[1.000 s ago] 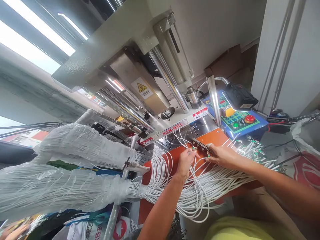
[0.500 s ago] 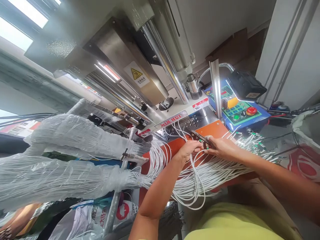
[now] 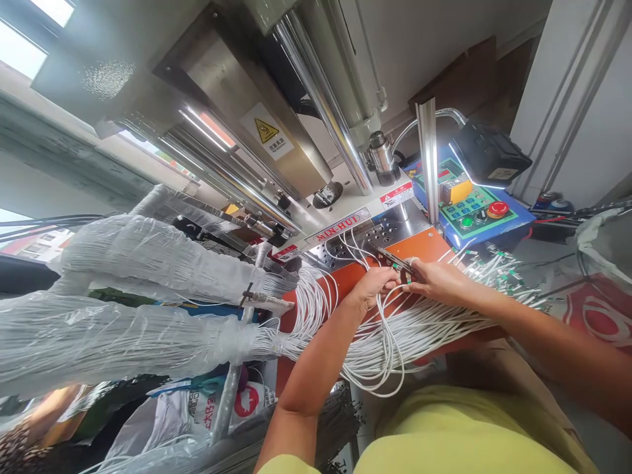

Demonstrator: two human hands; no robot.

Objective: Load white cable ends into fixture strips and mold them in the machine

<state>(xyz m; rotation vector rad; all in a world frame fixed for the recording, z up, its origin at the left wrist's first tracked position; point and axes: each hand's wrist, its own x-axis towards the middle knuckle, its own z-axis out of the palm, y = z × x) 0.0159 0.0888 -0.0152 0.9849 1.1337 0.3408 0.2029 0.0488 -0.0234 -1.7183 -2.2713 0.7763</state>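
Note:
My left hand (image 3: 374, 288) is closed around white cables (image 3: 386, 322), whose loops hang down below its fingers. Close beside it, my right hand (image 3: 437, 280) grips the near end of a dark, narrow metal bar (image 3: 388, 255) that points towards the machine. Small green-and-metal cable ends show between the two hands, though the fingers partly cover them. A wide bundle of white cables (image 3: 434, 319) lies under both hands on the orange-red work surface (image 3: 415, 249). Several other white cables (image 3: 348, 247) run from the machine's metal plate towards my left hand.
The upright press machine (image 3: 340, 230) stands just ahead, with shiny columns and a warning label. A blue control box (image 3: 474, 224) with buttons sits at right. Plastic-wrapped cable bundles (image 3: 148, 342) rest on a metal rack (image 3: 232, 388) at left. Part of another person's arm shows lower left.
The view has shifted slightly. Both hands stay close together, with the left still on the cables and the right still on the metal bar.

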